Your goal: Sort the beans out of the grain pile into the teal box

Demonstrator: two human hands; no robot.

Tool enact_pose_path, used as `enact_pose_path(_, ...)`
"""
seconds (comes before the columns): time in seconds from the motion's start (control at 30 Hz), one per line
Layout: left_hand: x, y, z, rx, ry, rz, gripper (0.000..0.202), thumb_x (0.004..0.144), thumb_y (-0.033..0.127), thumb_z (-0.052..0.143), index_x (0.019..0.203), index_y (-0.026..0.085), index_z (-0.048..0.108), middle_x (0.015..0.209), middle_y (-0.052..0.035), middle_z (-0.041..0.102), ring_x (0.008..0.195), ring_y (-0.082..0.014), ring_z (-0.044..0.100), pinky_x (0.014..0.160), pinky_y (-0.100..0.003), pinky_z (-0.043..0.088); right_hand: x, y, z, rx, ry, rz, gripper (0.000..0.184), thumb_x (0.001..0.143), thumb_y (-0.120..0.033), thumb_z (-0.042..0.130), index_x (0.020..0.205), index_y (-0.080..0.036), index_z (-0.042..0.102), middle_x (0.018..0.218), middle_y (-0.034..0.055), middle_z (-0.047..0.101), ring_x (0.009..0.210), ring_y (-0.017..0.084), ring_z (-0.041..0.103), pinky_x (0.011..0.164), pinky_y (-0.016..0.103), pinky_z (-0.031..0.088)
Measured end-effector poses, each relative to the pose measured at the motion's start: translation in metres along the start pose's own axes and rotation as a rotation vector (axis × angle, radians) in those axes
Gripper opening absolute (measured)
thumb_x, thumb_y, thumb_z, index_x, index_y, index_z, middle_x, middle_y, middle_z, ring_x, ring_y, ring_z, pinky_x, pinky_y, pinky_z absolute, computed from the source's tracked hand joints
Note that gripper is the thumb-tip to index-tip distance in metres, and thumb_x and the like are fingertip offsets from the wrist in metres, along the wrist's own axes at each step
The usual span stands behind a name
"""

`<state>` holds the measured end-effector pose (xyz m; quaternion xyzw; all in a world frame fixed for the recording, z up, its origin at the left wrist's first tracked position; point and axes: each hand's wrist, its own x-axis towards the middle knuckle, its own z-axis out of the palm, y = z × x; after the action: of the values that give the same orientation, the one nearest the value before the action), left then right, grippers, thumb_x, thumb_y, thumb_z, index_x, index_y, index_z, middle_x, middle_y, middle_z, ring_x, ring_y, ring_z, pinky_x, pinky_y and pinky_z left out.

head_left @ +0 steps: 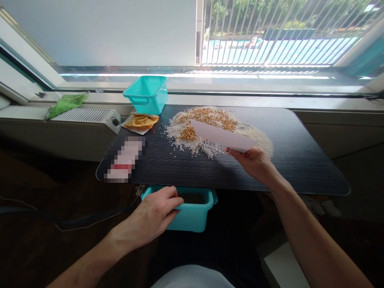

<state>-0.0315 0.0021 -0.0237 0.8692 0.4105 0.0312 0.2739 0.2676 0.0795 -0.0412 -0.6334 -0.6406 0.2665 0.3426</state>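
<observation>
My right hand (255,162) is closed round one end of a white slotted scoop (222,139). The scoop lies tilted over a heap of white rice mixed with yellow beans (207,120) on the dark table (294,160). Some beans rest against the scoop's far end. My left hand (156,214) grips the rim of a teal tub (192,210), held just below the table's near edge. Dark grains show inside the tub.
A second teal tub (146,94) stands at the table's back left. An opened yellow packet (140,121) lies beside it. A blurred-out card (126,159) lies at the front left. A radiator (60,116) with a green cloth (66,103) stands under the window.
</observation>
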Motion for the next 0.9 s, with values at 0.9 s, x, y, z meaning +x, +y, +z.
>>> enact_pose_path(0.9, 0.003, 0.0, 0.002, 0.027, 0.008, 0.035, 0.017, 0.088, 0.013, 0.05, 0.099, 0.02, 0.062, 0.097, -0.0034, 0.055, 0.085, -0.0152, 0.054, 0.072, -0.025, 0.044, -0.028, -0.011, -0.015, 0.177, -0.091, -0.021, 0.031, 0.079, -0.04, 0.063, 0.098, -0.018, 0.073, 0.099, 0.0041, 0.074, 0.094, 0.024, 0.067, 0.086, 0.035, 0.051)
